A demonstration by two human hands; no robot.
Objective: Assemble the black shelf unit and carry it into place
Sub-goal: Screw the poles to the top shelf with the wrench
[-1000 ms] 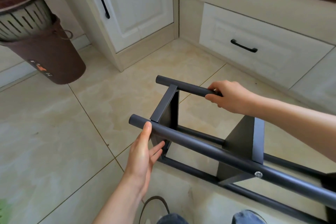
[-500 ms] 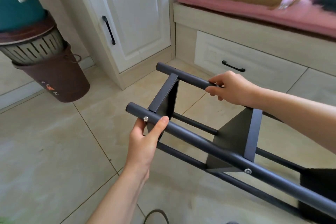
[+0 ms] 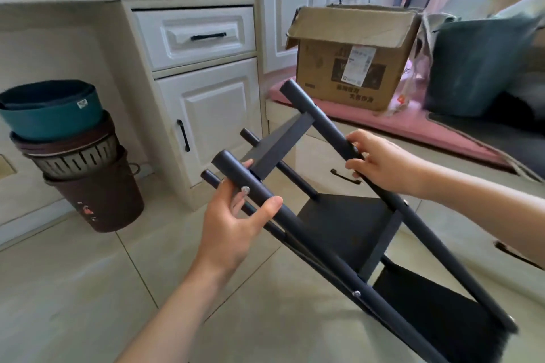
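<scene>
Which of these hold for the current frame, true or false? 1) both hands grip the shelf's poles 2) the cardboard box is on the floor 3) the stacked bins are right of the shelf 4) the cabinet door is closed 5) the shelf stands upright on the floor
1) Both hands grip the poles. True: the left hand holds the near pole of the black shelf, and the right hand holds the far pole.
2) The cardboard box is on the floor. False: it sits on the pink cushion.
3) The stacked bins are right of the shelf. False: they are to its left.
4) The cabinet door is closed. True.
5) The shelf stands upright. False: it is tilted, held by the hands.
</scene>
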